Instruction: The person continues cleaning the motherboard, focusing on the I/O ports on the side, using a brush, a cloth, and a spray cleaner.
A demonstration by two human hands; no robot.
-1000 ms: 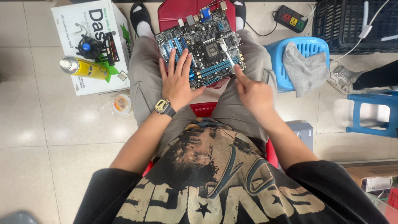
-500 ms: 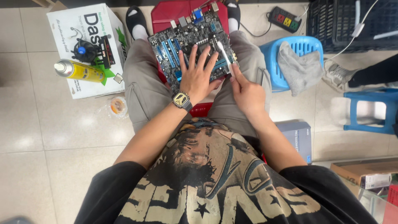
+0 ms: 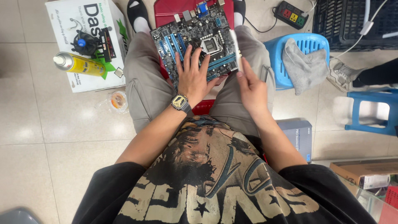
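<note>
1. Left hand point(image 3: 194, 76) lies flat w/ fingers spread on the blue motherboard point(image 3: 198, 39), which rests on the person's lap; it grasps nothing.
2. Right hand point(image 3: 251, 85) is closed on a thin white stick point(image 3: 236, 47) at the board's right edge.
3. White printed box point(image 3: 89, 41) lies left on the floor; yellow spray can point(image 3: 79, 64) on it; dark box point(image 3: 299, 137) at right.

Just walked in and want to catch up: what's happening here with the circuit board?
A seated person has a blue motherboard lying across their lap. The left hand, a watch on its wrist, lies flat on the board's near edge. The right hand holds a thin white stick-like tool over the board's right side; what kind of tool cannot be told. On the floor to the left, a yellow spray can and a small cooler fan rest on a white cardboard box.
</note>
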